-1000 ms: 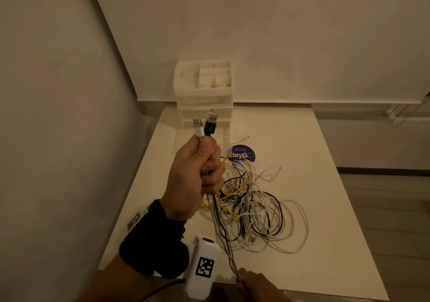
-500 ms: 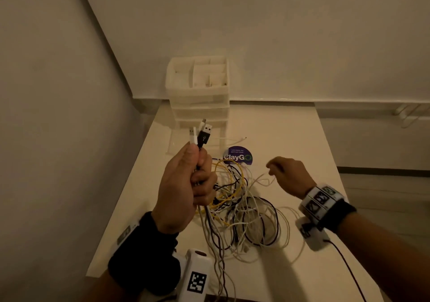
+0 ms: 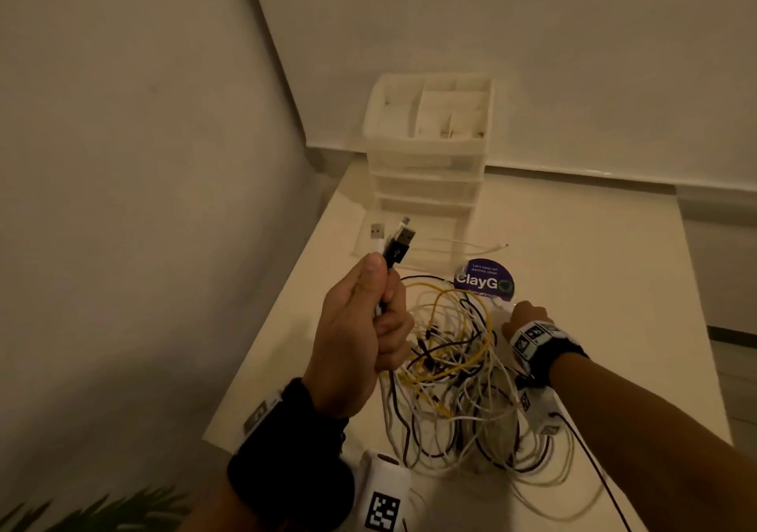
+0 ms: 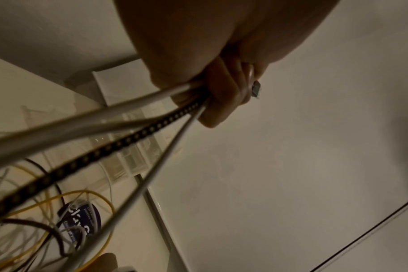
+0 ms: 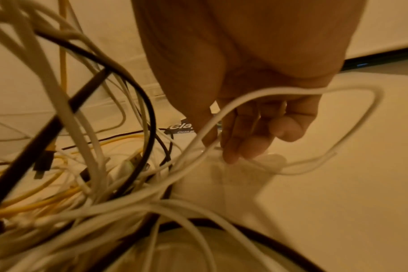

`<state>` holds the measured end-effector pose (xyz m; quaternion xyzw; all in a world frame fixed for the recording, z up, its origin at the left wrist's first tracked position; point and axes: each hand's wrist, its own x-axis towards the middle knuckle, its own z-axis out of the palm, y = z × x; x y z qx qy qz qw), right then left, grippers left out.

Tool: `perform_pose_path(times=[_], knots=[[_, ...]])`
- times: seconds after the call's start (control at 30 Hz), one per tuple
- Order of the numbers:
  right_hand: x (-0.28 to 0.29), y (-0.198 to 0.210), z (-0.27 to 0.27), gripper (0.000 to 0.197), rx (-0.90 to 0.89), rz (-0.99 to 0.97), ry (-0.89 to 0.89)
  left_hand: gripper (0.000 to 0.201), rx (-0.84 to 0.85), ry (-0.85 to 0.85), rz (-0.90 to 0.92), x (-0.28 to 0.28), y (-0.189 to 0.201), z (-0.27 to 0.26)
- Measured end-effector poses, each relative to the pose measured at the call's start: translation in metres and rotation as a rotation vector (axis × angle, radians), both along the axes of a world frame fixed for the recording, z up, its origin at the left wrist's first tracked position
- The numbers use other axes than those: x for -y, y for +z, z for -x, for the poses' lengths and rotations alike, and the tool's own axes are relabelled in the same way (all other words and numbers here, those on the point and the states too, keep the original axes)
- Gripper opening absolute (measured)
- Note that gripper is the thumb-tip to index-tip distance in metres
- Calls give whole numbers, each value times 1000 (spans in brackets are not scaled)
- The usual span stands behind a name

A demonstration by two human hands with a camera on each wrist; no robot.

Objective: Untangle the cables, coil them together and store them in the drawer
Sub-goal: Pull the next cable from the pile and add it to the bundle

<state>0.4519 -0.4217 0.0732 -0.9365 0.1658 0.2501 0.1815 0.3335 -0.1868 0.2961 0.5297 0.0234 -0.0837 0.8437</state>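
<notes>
Left hand [image 3: 360, 327] grips three plug ends [image 3: 107, 247]; my right hand [image 5: 249, 117] pinches one white cable [image 5: 291, 92] in the pile [image 3: 458, 384] on the counter [image 3: 594, 286].

drawer unit [image 3: 426, 171] upper centre, back of table [image 3: 614, 286] | sticker [image 3: 485, 279] just before it | cable tangle [image 3: 458, 380] lower centre, between left hand [image 3: 356, 335] and right hand [image 3: 526, 318]
</notes>
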Motion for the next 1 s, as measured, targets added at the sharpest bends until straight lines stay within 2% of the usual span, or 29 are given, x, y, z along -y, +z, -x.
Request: perform_pose_path(times=[0.13,0.23,0.37,0.5,0.57,0.67,0.77,0.9,1.0], knots=[[11,5,-6,18,112,-183,-163,37,6,-14,-11,4,-2,-4],[17,36,-4,18,236,-492,-282,41,42,-31,-40,10,-3,-8],[21,102,5,24,497,-663,-238,37,72,-52,-61,18,-1,-13],[7,182,20,15,734,-974,-324,37,126,-56,-77,24,7,-18],[0,214,28,17,824,-1045,-276,36,166,-50,-77,26,13,-21],[-11,250,43,17,962,-1004,-157,32,248,-49,-130,28,22,-26],[-31,266,72,14,971,-926,35,23,323,-40,-184,32,28,-28],[-65,246,113,16,919,-836,103,26,352,-41,-327,46,25,-25],[-77,223,127,18,955,-772,-4,34,344,-46,-442,55,13,-20]])
